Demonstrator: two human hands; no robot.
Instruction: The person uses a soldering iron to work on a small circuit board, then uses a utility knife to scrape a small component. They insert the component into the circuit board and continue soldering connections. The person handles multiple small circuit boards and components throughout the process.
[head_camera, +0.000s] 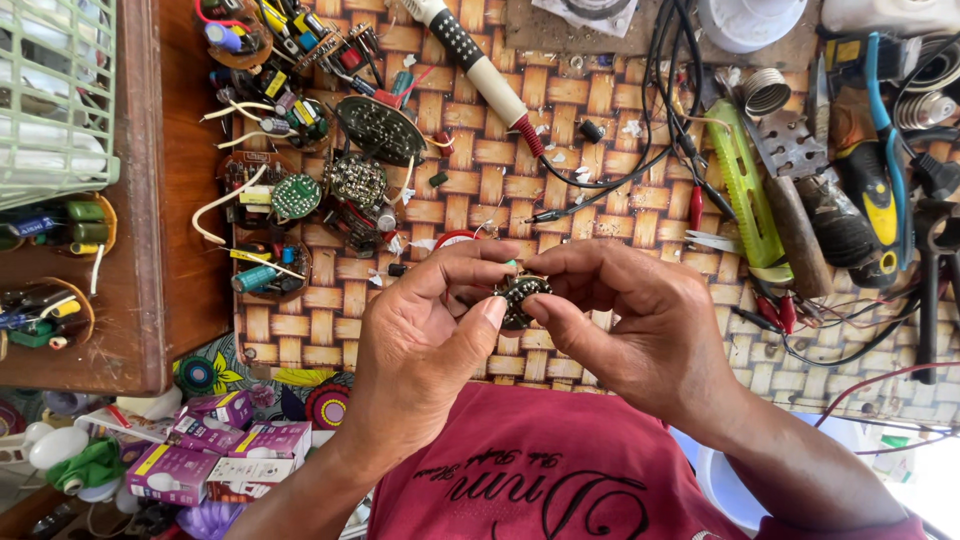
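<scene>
Circuit board (520, 293), small, round and dark, sits at the centre of the frame, pinched between both hands above the mat. Left hand (425, 335) closes on it from the left, thumb against the lower edge and fingers curled over the top. Right hand (640, 325) closes on it from the right, thumb underneath and fingertips on the upper edge. Both grips are clamped on the board; thumbs nearly meet below it.

Woven mat (600, 130), brown and tan, covers the bench beneath the hands. More round boards (330, 180) with coloured parts and loose wires lie in a heap at the upper left of the mat. Soldering iron (480, 70) with a cream handle lies at the upper centre, its black cable trailing right. Green strip (748, 190), a wooden-handled tool and pliers (885, 170) with blue and yellow grips lie at the upper right.

Green basket (55, 100) stands at the far upper left on a wooden shelf (150, 200); its contents cannot be made out. Purple boxes (215, 455) lie at the lower left. Red shirt (540, 470) fills the lower centre.
</scene>
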